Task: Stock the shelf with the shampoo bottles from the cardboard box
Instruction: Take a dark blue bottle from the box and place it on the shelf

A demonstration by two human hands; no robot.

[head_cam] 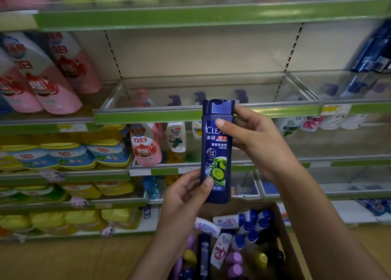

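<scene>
Dark blue plastic forms the shampoo bottle (pixel 216 150), which is held upright between both hands in front of the shelf (pixel 207 113). Its lower part is gripped by the left hand (pixel 186 197), with the thumb laid across the front label near the base and the fingers curled round the back. Its upper part is held by the right hand (pixel 251 140), the thumb pressed on the label just under the flip cap and the fingers wrapped behind. A green citrus picture is shown on the label between the two thumbs.

Just behind the right hand, a green-edged shelf with a clear front rail is seen, its floor bare directly beyond the bottle. Below both wrists, the cardboard box (pixel 281 233) is open, and white, blue-capped and purple bottles (pixel 237 237) are piled loosely inside it. To the left of the left hand, pink refill pouches (pixel 53 85) and yellow packs (pixel 61 140) are stacked on neighbouring shelves.
</scene>
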